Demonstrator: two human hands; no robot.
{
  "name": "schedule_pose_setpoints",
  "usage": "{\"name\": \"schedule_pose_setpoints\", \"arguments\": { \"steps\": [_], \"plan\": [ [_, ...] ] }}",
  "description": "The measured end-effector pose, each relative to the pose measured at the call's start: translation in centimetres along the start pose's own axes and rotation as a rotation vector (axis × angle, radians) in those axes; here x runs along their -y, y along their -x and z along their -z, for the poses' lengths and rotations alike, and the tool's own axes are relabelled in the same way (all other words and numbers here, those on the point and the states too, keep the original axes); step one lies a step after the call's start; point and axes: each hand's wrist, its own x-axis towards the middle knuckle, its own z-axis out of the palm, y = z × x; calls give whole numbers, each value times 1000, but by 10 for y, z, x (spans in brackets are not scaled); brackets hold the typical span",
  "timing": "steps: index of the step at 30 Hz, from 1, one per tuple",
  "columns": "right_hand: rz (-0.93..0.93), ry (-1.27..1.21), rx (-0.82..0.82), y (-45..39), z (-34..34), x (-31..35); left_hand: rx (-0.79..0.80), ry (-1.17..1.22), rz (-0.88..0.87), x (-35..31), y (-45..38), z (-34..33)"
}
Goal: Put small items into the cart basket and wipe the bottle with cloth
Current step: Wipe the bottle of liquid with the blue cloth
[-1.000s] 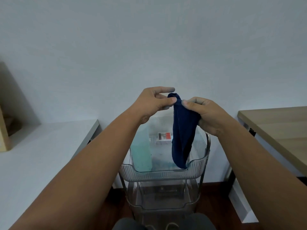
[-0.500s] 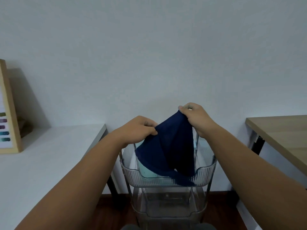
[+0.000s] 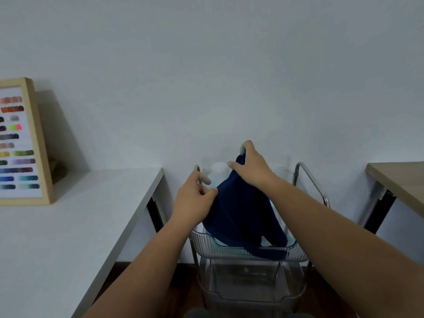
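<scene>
Both hands grip the dark blue cloth over the cart basket: left hand pinching one edge, right hand the top. It hangs soft and light, draping the pale bottle; gathered edges probably hold best.
</scene>
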Motion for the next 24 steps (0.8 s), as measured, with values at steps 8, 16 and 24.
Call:
{"name": "schedule_pose_setpoints", "arguments": {
  "steps": [8, 16, 24],
  "plan": [
    [-23, -70, -233, 10, -30, -11, -15, 138, 18, 12, -2, -15],
    [-119, -333, -352, 38, -44, -21, -102, 128, -125, 19, 0, -27],
    [-74, -645, -398, 69, -60, -17, -131, 243, -10, 22, -2, -25]
  ]
}}
